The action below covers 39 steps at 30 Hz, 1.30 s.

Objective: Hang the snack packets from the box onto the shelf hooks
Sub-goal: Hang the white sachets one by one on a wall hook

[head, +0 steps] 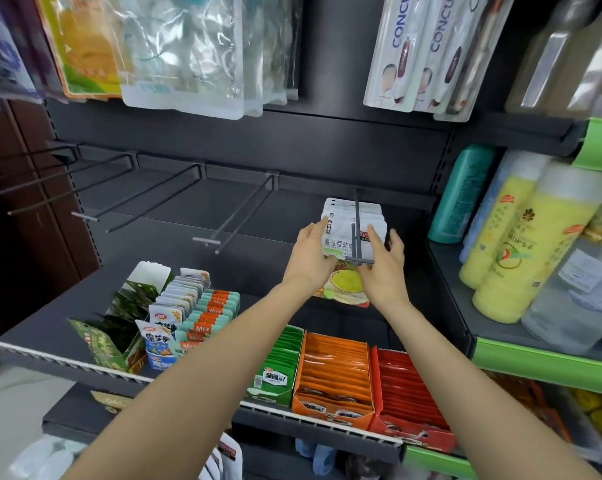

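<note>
Both hands are up at the rightmost hook (356, 233), working a stack of white snack packets (344, 233) that hangs there against the dark back panel (292, 140). The left hand (311, 252) grips the left edge of the front packet, thumb on its face and fingers curled behind. The right hand (384, 261) holds the right side of the same stack, thumb pressed on the front beside the hook's crossbar and fingers wrapped round the back. The packets sit threaded on the hook's prongs, the front one near the tip, more stacked behind it toward the panel; the lower part of the front packet (yellow-green picture on it) shows between the two wrists. To the left, four more hooks (237, 209) stick out from the same rail with nothing on them. Below, on the shelf (67, 327), stand open boxes: a green box (119, 327) at the left, rows of small white and teal-orange packets (195, 306) beside it, and along the front edge a green tray (282, 362), an orange tray (334, 375) and a red tray (407, 396), touching side by side. Above hang large clear and white bags (188, 53). On the right, a neighbouring shelf holds yellow bottles (528, 244) and a teal bottle (462, 192).
</note>
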Available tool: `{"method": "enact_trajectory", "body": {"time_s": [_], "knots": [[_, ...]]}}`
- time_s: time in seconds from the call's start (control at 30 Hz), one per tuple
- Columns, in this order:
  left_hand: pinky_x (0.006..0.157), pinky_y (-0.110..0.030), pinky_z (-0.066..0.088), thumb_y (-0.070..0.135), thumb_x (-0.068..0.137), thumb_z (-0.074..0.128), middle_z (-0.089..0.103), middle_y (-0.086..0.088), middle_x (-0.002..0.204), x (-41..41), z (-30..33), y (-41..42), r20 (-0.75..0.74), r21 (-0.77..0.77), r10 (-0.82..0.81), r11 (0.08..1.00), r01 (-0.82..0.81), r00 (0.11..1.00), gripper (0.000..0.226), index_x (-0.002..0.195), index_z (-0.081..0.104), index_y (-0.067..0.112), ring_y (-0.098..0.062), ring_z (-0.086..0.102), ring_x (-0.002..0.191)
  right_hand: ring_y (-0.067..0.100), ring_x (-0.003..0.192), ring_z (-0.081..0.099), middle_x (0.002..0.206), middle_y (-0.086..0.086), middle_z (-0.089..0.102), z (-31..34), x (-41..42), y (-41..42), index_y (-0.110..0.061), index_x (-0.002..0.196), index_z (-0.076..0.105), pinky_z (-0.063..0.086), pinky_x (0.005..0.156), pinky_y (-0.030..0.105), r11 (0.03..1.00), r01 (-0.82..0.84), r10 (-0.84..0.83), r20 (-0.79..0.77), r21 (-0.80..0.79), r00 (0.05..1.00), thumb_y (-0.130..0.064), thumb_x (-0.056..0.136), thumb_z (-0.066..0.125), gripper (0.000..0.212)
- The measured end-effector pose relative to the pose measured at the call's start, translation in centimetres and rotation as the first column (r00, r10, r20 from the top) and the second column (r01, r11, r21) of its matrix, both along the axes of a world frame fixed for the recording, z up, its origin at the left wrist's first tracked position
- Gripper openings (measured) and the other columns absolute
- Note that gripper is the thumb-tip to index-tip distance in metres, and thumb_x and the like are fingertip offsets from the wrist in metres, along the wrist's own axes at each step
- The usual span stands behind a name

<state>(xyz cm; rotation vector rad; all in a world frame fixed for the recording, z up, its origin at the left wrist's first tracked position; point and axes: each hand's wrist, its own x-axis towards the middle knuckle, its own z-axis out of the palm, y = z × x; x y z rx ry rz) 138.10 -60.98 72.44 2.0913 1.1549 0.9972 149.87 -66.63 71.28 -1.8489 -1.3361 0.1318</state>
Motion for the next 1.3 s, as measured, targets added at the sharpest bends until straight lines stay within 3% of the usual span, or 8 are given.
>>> {"method": "enact_trajectory", "body": {"time_s": [0.27,0.5,0.63,0.8,0.93,1.03,1.17,1.3], "knots": [[0.080,-0.017,0.047,0.010,0.089,0.057,0.067,-0.001,0.100,-8.8,-2.6,-7.8,0.085,-0.074,-0.051,0.996,0.057,0.995,0.021,0.109,0.063,0.014,-0.010,0.061,0.086,0.013,0.106,0.057,0.117,0.005,0.062,-2.2,-7.1,-7.8,-0.012,0.116,0.062,0.041,0.090,0.020,0.994,-0.101,0.098,-0.094,-0.029,0.991,-0.002,0.091,0.051,0.029],[0.076,-0.021,0.046,0.012,0.093,0.054,0.065,-0.001,0.093,-20.3,-8.3,-12.5,-0.100,-0.190,-0.044,0.981,0.025,0.994,0.016,0.105,0.065,0.012,-0.014,0.060,0.087,0.019,0.111,0.059,0.118,0.007,0.065,-8.9,-17.2,-14.0,-0.007,0.118,0.062,0.042,0.088,0.018,0.944,-0.199,0.164,-0.147,-0.265,0.975,-0.003,0.093,0.050,0.028],[0.086,-0.027,0.046,0.019,0.095,0.054,0.060,-0.009,0.124,-24.4,-12.6,-13.8,-0.311,-0.299,-0.163,0.952,0.066,0.937,0.032,0.126,0.055,0.010,-0.021,0.059,0.106,0.027,0.123,0.050,0.137,0.011,0.050,-11.9,-21.3,-15.9,-0.012,0.138,0.046,0.040,0.101,0.035,0.880,-0.238,0.179,-0.178,-0.411,0.968,-0.007,0.097,0.046,0.040],[0.112,-0.031,0.024,0.049,0.081,0.067,0.022,-0.005,0.155,-25.9,-19.4,-14.6,-0.512,-0.413,-0.389,0.893,0.179,0.766,0.087,0.149,0.024,0.015,-0.024,0.021,0.143,0.025,0.136,0.036,0.148,0.010,0.038,-14.6,-24.5,-16.8,-0.010,0.142,0.039,0.029,0.105,0.028,0.812,-0.280,0.193,-0.218,-0.513,0.957,-0.006,0.098,0.041,0.043],[0.114,-0.046,0.025,0.056,0.076,0.068,-0.003,-0.011,0.158,-25.4,-21.7,-15.4,-0.598,-0.432,-0.337,0.900,0.061,0.727,0.109,0.152,0.002,0.014,-0.029,0.003,0.146,0.026,0.126,0.047,0.139,0.015,0.045,-16.0,-25.5,-16.8,-0.007,0.138,0.044,0.035,0.100,0.028,0.842,-0.197,0.096,-0.220,-0.503,0.971,-0.001,0.096,0.041,0.042],[0.104,-0.042,0.038,0.045,0.082,0.066,0.027,-0.018,0.149,-25.1,-21.6,-16.2,-0.589,-0.387,-0.258,0.922,0.013,0.766,0.085,0.146,0.023,0.008,-0.033,0.031,0.136,0.025,0.122,0.051,0.138,0.015,0.047,-16.7,-25.6,-16.6,-0.007,0.135,0.048,0.038,0.094,0.026,0.853,-0.160,0.060,-0.212,-0.497,0.976,0.002,0.095,0.041,0.042],[0.069,-0.033,0.042,0.020,0.090,0.050,0.062,-0.018,0.092,-26.3,-19.9,-16.9,-0.519,-0.320,-0.234,0.945,0.067,0.822,0.018,0.094,0.054,0.004,-0.034,0.059,0.095,0.026,0.117,0.054,0.138,0.013,0.044,-17.3,-25.5,-16.8,-0.012,0.134,0.049,0.039,0.092,0.027,0.852,-0.142,0.054,-0.186,-0.504,0.981,-0.002,0.096,0.041,0.040],[0.058,-0.030,0.036,0.005,0.091,0.042,0.062,-0.018,0.079,-28.7,-18.5,-16.4,-0.337,-0.281,-0.102,0.960,0.004,0.936,0.022,0.096,0.062,-0.002,-0.032,0.057,0.071,0.027,0.107,0.058,0.126,0.015,0.050,-17.4,-25.8,-16.8,-0.010,0.130,0.051,0.042,0.096,0.031,0.878,-0.102,0.031,-0.157,-0.468,0.987,-0.003,0.094,0.046,0.037]]}}
